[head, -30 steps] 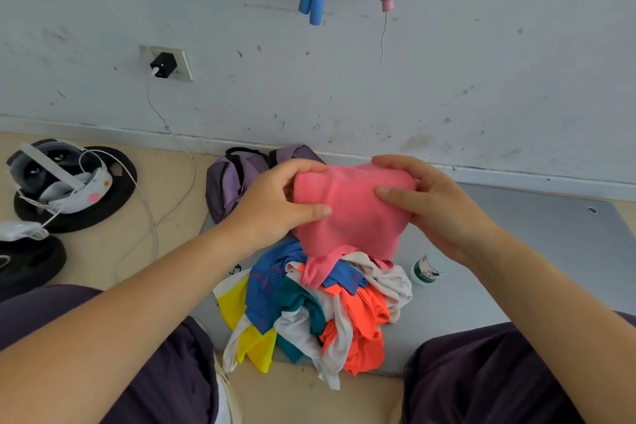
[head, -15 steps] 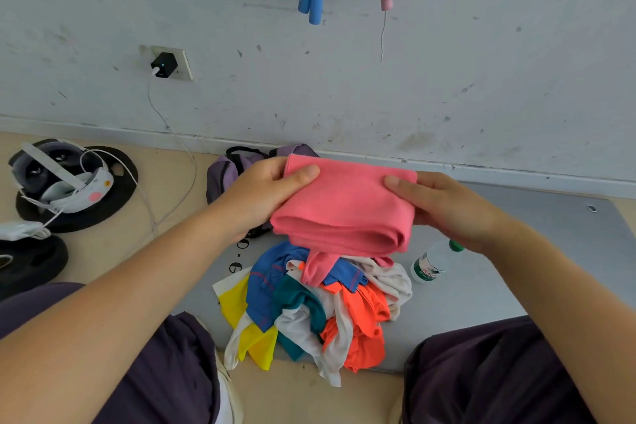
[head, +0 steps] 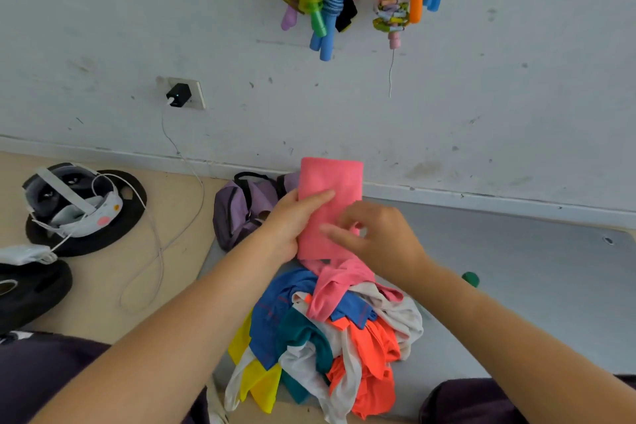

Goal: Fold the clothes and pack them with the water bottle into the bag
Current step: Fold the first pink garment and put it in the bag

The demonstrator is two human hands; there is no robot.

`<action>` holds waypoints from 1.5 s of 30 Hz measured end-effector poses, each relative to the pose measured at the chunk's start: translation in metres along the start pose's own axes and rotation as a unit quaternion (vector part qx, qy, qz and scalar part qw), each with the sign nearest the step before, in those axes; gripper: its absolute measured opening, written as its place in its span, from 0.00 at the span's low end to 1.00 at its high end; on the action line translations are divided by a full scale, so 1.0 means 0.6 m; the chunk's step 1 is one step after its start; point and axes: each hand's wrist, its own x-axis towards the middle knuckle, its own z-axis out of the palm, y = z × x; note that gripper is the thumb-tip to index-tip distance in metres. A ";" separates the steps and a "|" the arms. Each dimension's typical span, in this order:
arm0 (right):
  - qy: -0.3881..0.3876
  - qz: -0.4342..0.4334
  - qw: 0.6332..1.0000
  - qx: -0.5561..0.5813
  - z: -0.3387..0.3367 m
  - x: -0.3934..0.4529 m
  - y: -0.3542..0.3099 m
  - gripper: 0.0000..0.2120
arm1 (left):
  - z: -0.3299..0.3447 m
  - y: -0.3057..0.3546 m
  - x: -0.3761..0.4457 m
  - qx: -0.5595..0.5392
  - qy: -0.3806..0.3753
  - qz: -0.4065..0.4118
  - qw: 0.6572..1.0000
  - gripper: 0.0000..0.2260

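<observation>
Pink garment (head: 330, 206): from the head view it stood upright as a narrow folded strip, held above the heap, its top edge against the foot of the wall.
Change: half a second earlier it had lain crosswise between both hands as a wide, thick fold; now it was turned on end and looked slimmer, so I judged another fold had just gone in and this piece was close to done.
Left hand (head: 292, 224): it gripped the strip along its left edge, thumb laid across the front of the cloth.
Right hand (head: 375, 237): it hovered over the lower right of the strip with fingers loosely curled; a little pink cloth showed at the fingertips, but I could not tell whether it was pinching that or only touching it.
Loose end: a pink tail (head: 339, 289) hung below the strip and draped onto the heap, still unfolded.
Look of the cloth: soft, matte knit, flat-faced with clean side edges.
Heap of clothes (head: 327, 337): blue, teal, yellow, white and orange pieces lay tangled on the grey mat (head: 537, 272), none folded.
Purple bag (head: 244, 210): it sat just behind the left hand, by the wall, mostly slumped.
Water bottle (head: 470, 279): only its green cap showed, past the right forearm.
Standing of the task: early by my reckoning, with one piece in hand and nothing packed that I could see.
</observation>
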 end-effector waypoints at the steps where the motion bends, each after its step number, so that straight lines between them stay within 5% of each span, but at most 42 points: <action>1: 0.050 0.054 0.997 0.029 0.008 0.014 0.018 0.14 | -0.010 -0.014 0.018 -0.010 0.015 0.009 1.000 0.18; 3: 0.134 0.189 0.969 0.083 0.024 0.044 0.069 0.15 | -0.029 -0.042 0.052 -0.044 0.021 0.016 0.999 0.16; 6: -0.019 0.361 0.882 0.303 0.071 0.070 0.147 0.29 | -0.047 -0.086 0.098 -0.076 -0.015 0.001 0.997 0.18; 9: -0.134 0.390 0.805 0.426 0.152 0.059 0.212 0.31 | -0.061 -0.144 0.147 -0.039 -0.038 -0.046 0.997 0.19; 13: -0.074 0.420 0.801 0.420 0.227 0.045 0.309 0.29 | -0.121 -0.208 0.219 0.099 0.065 -0.074 0.990 0.10; 16: -0.057 0.438 0.790 0.425 0.254 0.045 0.377 0.24 | -0.199 -0.244 0.268 0.337 0.205 0.053 0.917 0.05; 20: -0.067 0.417 0.784 0.454 0.289 0.078 0.422 0.26 | -0.263 -0.272 0.337 0.580 0.123 0.140 0.793 0.17; 25: -0.089 0.387 0.774 0.494 0.356 0.150 0.425 0.24 | -0.290 -0.280 0.385 0.694 0.082 0.140 0.701 0.19; 28: -0.122 0.375 0.807 0.439 0.396 0.188 0.418 0.18 | -0.310 -0.279 0.379 0.691 0.118 0.139 0.699 0.23; 32: -0.208 0.333 0.896 0.206 0.440 0.210 0.432 0.17 | -0.335 -0.299 0.391 0.720 0.040 -0.034 0.692 0.32; 36: -0.246 0.293 0.924 -0.012 0.452 0.195 0.462 0.22 | -0.352 -0.329 0.406 0.693 -0.010 -0.155 0.704 0.40; 38: -0.264 0.257 0.921 -0.129 0.449 0.179 0.479 0.24 | -0.360 -0.343 0.408 0.687 0.003 -0.127 0.716 0.40; 41: -0.274 0.196 0.892 -0.302 0.437 0.166 0.496 0.25 | -0.364 -0.348 0.407 0.730 0.050 -0.024 0.681 0.38; 45: -0.230 0.201 0.915 -0.264 0.391 0.181 0.489 0.24 | -0.340 -0.311 0.405 0.739 0.100 0.051 0.665 0.37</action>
